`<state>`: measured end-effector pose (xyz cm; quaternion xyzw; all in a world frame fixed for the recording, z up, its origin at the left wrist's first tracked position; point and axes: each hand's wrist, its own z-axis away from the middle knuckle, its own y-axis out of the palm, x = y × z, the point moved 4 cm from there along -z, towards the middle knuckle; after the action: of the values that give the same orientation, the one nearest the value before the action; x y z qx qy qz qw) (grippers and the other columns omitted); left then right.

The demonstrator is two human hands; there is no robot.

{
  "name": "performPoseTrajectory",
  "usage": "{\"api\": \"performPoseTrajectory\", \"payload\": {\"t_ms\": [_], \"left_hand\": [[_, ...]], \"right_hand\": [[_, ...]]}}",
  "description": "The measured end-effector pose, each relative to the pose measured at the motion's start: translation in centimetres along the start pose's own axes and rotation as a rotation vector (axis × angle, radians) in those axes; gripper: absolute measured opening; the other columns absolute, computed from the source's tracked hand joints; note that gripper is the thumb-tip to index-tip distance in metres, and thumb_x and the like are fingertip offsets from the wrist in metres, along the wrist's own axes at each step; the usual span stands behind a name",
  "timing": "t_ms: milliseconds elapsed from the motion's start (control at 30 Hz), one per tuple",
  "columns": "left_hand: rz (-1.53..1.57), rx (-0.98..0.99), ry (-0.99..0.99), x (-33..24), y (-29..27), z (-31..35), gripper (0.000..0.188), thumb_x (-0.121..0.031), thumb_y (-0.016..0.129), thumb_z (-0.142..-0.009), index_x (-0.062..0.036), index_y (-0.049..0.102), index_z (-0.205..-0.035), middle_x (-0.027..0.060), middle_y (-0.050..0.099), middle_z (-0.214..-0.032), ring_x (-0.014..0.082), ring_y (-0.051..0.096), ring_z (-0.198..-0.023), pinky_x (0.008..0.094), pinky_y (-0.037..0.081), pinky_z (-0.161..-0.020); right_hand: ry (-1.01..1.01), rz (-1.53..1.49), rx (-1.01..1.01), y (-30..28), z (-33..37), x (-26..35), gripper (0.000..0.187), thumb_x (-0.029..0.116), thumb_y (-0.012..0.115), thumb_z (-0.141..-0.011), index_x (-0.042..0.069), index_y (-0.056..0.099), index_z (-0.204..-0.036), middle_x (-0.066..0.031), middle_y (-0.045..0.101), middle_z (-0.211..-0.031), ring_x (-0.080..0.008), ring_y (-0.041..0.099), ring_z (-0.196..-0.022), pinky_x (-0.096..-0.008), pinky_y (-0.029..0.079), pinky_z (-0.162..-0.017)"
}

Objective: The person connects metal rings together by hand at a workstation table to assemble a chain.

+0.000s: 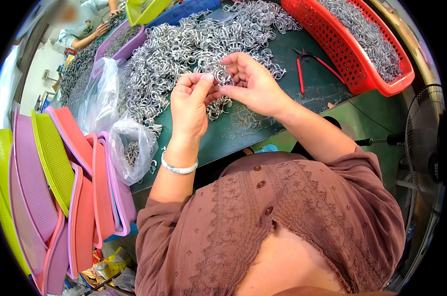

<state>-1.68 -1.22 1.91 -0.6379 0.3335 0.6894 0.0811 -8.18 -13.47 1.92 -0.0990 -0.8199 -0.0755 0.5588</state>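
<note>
A big heap of small silver metal rings (pixel 176 47) spreads over the green table (pixel 199 148). At the heap's near edge, my left hand (pixel 190 101) pinches a few silver rings (pixel 222 75) between thumb and fingers. My right hand (pixel 255 88) curls round the same rings from the other side, its thumb tip close to the left fingertips. How the pieces in the fingers join is too small to tell. Red-handled pliers (pixel 301 74) lie on the table to the right of my hands, jaws pointing away and handles spread.
A red perforated basket (pixel 349 59) full of rings stands far right. Clear plastic bags (pixel 132 167) sit left, beside stacked coloured baskets (pixel 51 167). A purple basket (pixel 139 35) stands behind; a co-worker's hand (pixel 103 28) is far left. A fan (pixel 423 138) stands right.
</note>
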Motion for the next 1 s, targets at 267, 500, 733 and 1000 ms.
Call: {"api": "performPoseTrajectory", "payload": {"t_ms": [267, 500, 733, 1000], "left_hand": [[0.014, 0.024, 0.014, -0.2, -0.7, 0.4, 0.007, -0.002, 0.052, -0.082, -0.0011, 0.049, -0.088, 0.0114, 0.058, -0.088, 0.0179, 0.06, -0.075, 0.0271, 0.052, -0.065], [-0.016, 0.133, -0.049, -0.7, 0.1, 0.9, 0.017, -0.004, 0.05, -0.083, -0.0006, 0.051, -0.1, 0.0085, 0.059, -0.091, 0.0159, 0.059, -0.076, 0.0261, 0.05, -0.064], [-0.182, 0.237, -0.109, 0.0, -0.3, 0.7, 0.015, -0.011, 0.051, -0.086, -0.0039, 0.054, -0.099, 0.0033, 0.059, -0.087, 0.01, 0.057, -0.072, 0.0213, 0.045, -0.058], [-0.17, 0.237, -0.021, 0.0, 0.2, 0.7, 0.013, -0.007, 0.054, -0.083, -0.0025, 0.052, -0.095, 0.005, 0.059, -0.085, 0.0112, 0.058, -0.072, 0.0232, 0.047, -0.061]], "right_hand": [[0.112, -0.201, 0.077, -0.7, -0.4, 0.4, 0.021, -0.005, 0.053, -0.077, -0.003, 0.049, -0.097, -0.0028, 0.054, -0.08, -0.0069, 0.052, -0.071, -0.0197, 0.044, -0.061], [0.169, -0.268, 0.075, -0.3, -0.4, 1.1, 0.02, -0.007, 0.051, -0.075, -0.001, 0.052, -0.094, -0.0026, 0.055, -0.079, -0.0067, 0.053, -0.072, -0.0198, 0.044, -0.064], [0.108, -0.222, 0.09, -0.4, -0.4, 0.7, 0.02, -0.005, 0.05, -0.075, -0.001, 0.053, -0.094, -0.002, 0.057, -0.081, -0.0074, 0.054, -0.074, -0.0213, 0.044, -0.07], [0.182, -0.307, 0.096, -0.7, -0.4, 0.9, 0.017, -0.004, 0.05, -0.076, -0.002, 0.053, -0.093, -0.0038, 0.057, -0.081, -0.0086, 0.054, -0.073, -0.0213, 0.045, -0.066]]}}
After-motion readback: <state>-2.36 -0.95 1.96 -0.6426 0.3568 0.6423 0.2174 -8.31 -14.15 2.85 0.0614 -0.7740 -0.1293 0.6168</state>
